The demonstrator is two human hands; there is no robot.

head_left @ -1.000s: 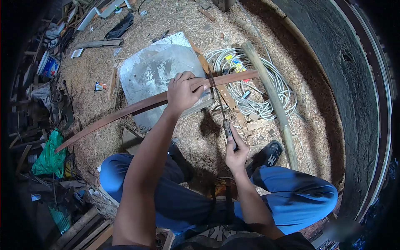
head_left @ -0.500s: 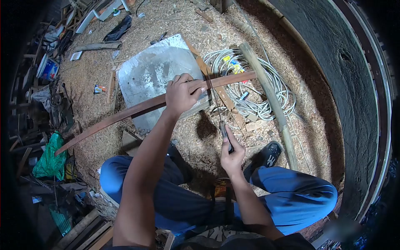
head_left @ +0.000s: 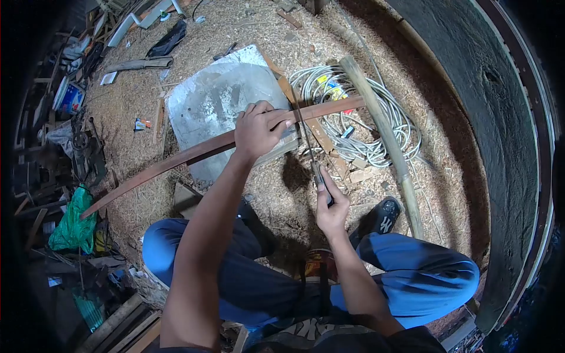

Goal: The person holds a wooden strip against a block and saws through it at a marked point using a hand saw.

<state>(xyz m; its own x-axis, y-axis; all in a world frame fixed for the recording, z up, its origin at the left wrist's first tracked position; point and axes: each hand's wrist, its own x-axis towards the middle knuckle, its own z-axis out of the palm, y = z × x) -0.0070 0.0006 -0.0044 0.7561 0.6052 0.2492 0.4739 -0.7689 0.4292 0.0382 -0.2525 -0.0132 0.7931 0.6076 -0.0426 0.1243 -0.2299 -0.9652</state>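
My left hand [head_left: 256, 130] is closed over a long reddish-brown wooden strip [head_left: 207, 147], pressing it down above a worn grey metal plate [head_left: 203, 88]. In my right hand [head_left: 333, 210] is the dark handle of a narrow-bladed handsaw [head_left: 307, 140]. Its thin blade points away from me and crosses the strip just right of my left fingers. The strip's right end meets a round wooden pole [head_left: 379, 117], while its left end reaches a green plastic bag [head_left: 73, 226]. Whether the blade has cut into the wood is too small to tell.
A coil of grey cable [head_left: 406, 138] lies under the pole. Wood shavings cover the ground [head_left: 235, 35]. A dark curved wall [head_left: 471, 76] rises at right. Scrap wood [head_left: 118, 320] and litter are piled at left. My shoe [head_left: 382, 217] is near the pole.
My right hand and the saw have shifted slightly forward and to the right. My left hand stays on the strip. The whole view has moved a little.
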